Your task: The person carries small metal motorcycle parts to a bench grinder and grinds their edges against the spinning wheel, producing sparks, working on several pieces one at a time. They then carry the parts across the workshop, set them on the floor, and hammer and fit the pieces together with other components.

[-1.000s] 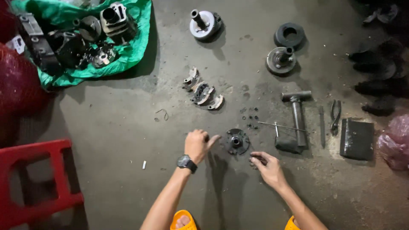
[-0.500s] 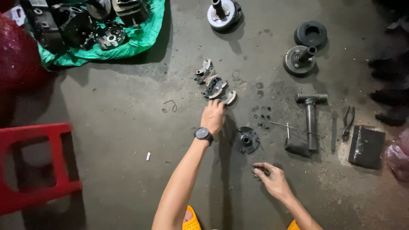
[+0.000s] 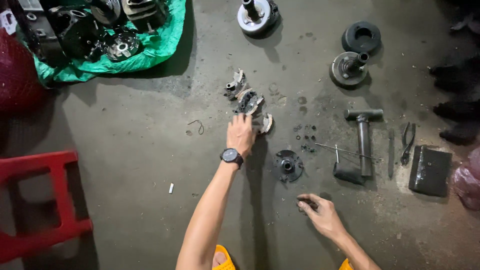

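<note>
**Hands over clutch parts on a workshop floor**

A person reaches across a stained concrete floor [image 3: 125, 150] with both bare arms. The left hand [image 3: 241, 132], a dark wristwatch [image 3: 232, 156] on its wrist, stretches far forward with fingers extended, its fingertips at the curved clutch shoes [image 3: 248, 101] that lie in a short row; whether it has closed on one cannot be told, since the hand covers the nearest piece. The right hand [image 3: 320, 214] rests nearer, low on the floor, its fingers curled about a small dark part [image 3: 305, 204]. Between the two hands lies a round dark plate [image 3: 288, 165] with a central hub. Just beyond it a scatter of small nuts and washers [image 3: 305, 136] dots the floor. To the right lie a T-handled tool [image 3: 364, 140], a thin rod [image 3: 345, 151], pliers [image 3: 408, 142] and a dark rectangular block [image 3: 430, 170]. Farther off stand two pulley halves with shafts [image 3: 350, 67] [image 3: 257, 17] and a black ring [image 3: 361, 36]. At far left, engine parts [image 3: 100, 25] sit on a green sheet [image 3: 160, 45]; a red stool [image 3: 40, 200] stands near left. Orange sandals [image 3: 222, 257] show at the near edge.
</note>
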